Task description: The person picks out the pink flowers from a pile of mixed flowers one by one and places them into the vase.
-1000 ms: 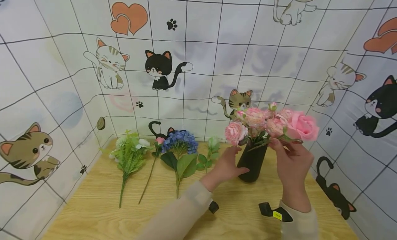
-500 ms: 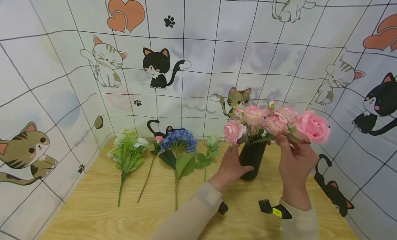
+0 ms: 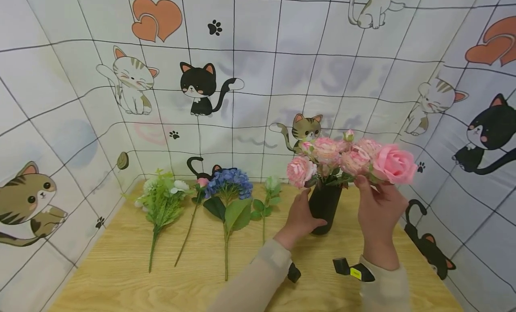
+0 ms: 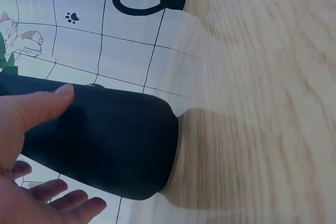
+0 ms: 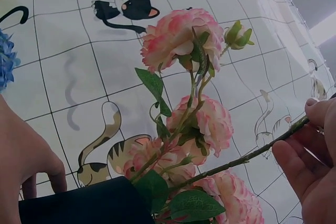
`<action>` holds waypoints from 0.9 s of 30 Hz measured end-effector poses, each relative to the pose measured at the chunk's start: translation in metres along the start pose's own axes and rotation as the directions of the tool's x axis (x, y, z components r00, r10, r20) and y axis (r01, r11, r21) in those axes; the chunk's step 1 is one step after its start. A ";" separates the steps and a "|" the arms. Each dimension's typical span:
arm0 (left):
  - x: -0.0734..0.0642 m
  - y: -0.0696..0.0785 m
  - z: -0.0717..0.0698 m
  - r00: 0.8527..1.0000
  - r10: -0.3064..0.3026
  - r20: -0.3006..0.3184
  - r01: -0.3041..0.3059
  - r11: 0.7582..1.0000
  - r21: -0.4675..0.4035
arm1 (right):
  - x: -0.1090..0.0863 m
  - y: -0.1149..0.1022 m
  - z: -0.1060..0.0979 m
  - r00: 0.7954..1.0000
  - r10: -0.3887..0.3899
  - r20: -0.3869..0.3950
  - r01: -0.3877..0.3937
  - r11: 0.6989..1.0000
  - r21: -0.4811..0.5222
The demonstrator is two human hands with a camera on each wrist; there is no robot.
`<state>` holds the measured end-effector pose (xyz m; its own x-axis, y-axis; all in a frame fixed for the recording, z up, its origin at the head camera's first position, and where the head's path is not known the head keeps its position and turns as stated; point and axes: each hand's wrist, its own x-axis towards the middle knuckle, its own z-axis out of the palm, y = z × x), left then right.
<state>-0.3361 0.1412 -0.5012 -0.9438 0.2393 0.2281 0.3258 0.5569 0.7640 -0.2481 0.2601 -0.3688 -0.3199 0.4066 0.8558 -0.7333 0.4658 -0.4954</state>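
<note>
A black vase stands on the wooden table, holding light-pink frilly flowers. My left hand is at its left side. The left wrist view shows the thumb over the vase wall, while the other fingers are spread and apart from it. My right hand pinches the stem of a large pink rose, which leans out to the right of the vase mouth. The stem's lower end is hidden among leaves at the mouth.
Left of the vase lie a green-and-white flower bunch, a thin stem with a pink bud, a blue hydrangea and a pale green rose. A cat-print cloth encloses the table behind and at both sides.
The pink rose and my right hand first moved right, away from the vase, then came slightly back left. My left hand stays beside the vase. The view has turned a little.
</note>
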 end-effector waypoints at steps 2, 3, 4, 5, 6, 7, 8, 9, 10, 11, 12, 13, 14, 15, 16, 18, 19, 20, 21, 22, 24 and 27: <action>0.000 -0.002 0.003 1.000 0.005 0.000 -0.005 1.000 -0.013 | -0.001 0.001 0.001 1.000 0.018 -0.002 -0.018 1.000 -0.025; 0.000 -0.002 0.004 1.000 0.007 0.000 -0.007 1.000 -0.020 | -0.002 0.002 0.001 1.000 0.021 -0.001 -0.021 0.999 -0.030; 0.000 -0.003 0.005 1.000 0.009 0.000 -0.009 1.000 -0.024 | -0.002 0.003 0.002 1.000 0.023 -0.004 -0.023 0.999 -0.038; 0.001 -0.004 0.006 1.000 0.009 0.003 -0.009 0.999 -0.031 | -0.002 0.004 0.002 1.000 0.020 -0.006 -0.020 0.998 -0.052; 0.001 -0.005 0.008 1.000 0.010 0.003 -0.010 0.999 -0.034 | -0.002 0.006 0.002 1.000 0.017 -0.007 -0.018 0.997 -0.069; 0.003 -0.006 0.009 1.000 0.011 0.005 -0.011 0.999 -0.037 | -0.003 0.007 0.002 1.000 0.016 -0.007 -0.016 0.997 -0.080; 0.004 -0.006 0.010 1.000 0.012 0.003 -0.012 0.999 -0.043 | -0.002 0.008 0.002 1.000 0.014 -0.006 -0.014 0.996 -0.085; 0.005 -0.007 0.010 1.000 0.015 0.002 -0.015 0.999 -0.046 | -0.002 0.009 0.002 1.000 0.013 -0.006 -0.013 0.995 -0.098; 0.007 -0.008 0.011 1.000 0.020 0.000 -0.020 0.999 -0.047 | -0.002 0.010 0.002 1.000 0.014 -0.005 -0.014 0.993 -0.115; 0.008 -0.009 0.012 1.000 0.024 -0.001 -0.024 0.998 -0.053 | -0.002 0.011 0.002 1.000 0.017 -0.002 -0.017 0.991 -0.130; 0.009 -0.010 0.013 1.000 0.028 0.000 -0.028 0.998 -0.053 | -0.002 0.012 0.002 1.000 0.023 -0.003 -0.023 0.990 -0.141; 0.010 -0.011 0.013 0.999 0.036 0.003 -0.036 0.998 -0.055 | -0.002 0.012 0.002 1.000 0.026 0.000 -0.025 0.987 -0.158; 0.011 -0.012 0.014 0.999 0.042 0.008 -0.042 0.997 -0.063 | -0.003 0.013 0.002 0.999 0.032 0.003 -0.031 0.985 -0.170; 0.011 -0.013 0.014 0.999 0.044 0.015 -0.043 0.997 -0.069 | -0.003 0.014 0.002 0.999 0.038 0.012 -0.035 0.982 -0.185; 0.011 -0.014 0.015 0.999 0.043 0.025 -0.041 0.996 -0.074 | -0.004 0.015 0.003 0.999 0.038 0.019 -0.034 0.980 -0.198; 0.011 -0.016 0.016 0.998 0.044 0.042 -0.040 0.996 -0.080 | -0.005 0.016 0.004 0.999 0.036 0.031 -0.029 0.980 -0.195; 0.011 -0.016 0.016 0.998 0.046 0.048 -0.042 0.996 -0.082 | -0.005 0.017 0.005 0.999 0.035 0.039 -0.027 0.980 -0.196; 0.011 -0.017 0.016 0.998 0.048 0.052 -0.043 0.996 -0.082 | -0.006 0.017 0.005 0.998 0.034 0.044 -0.025 0.980 -0.196; 0.010 -0.017 0.016 0.997 0.049 0.054 -0.045 0.996 -0.081 | -0.006 0.018 0.006 0.998 0.031 0.046 -0.021 0.979 -0.200; 0.010 -0.018 0.016 0.997 0.057 0.054 -0.052 0.996 -0.079 | -0.006 0.019 0.007 0.999 0.029 0.044 -0.020 0.979 -0.201; 0.009 -0.018 0.017 0.996 0.069 0.051 -0.065 0.995 -0.073 | -0.007 0.022 0.008 0.998 0.036 0.047 -0.025 0.976 -0.215; 0.009 -0.019 0.017 0.996 0.073 0.050 -0.069 0.995 -0.071 | -0.008 0.025 0.009 0.997 0.047 0.054 -0.033 0.971 -0.235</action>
<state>-0.3492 0.1462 -0.5235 -0.9135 0.3186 0.2530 0.3858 0.4812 0.7871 -0.2691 0.2608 -0.3868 -0.3865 0.3848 0.8382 -0.5607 0.6236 -0.5448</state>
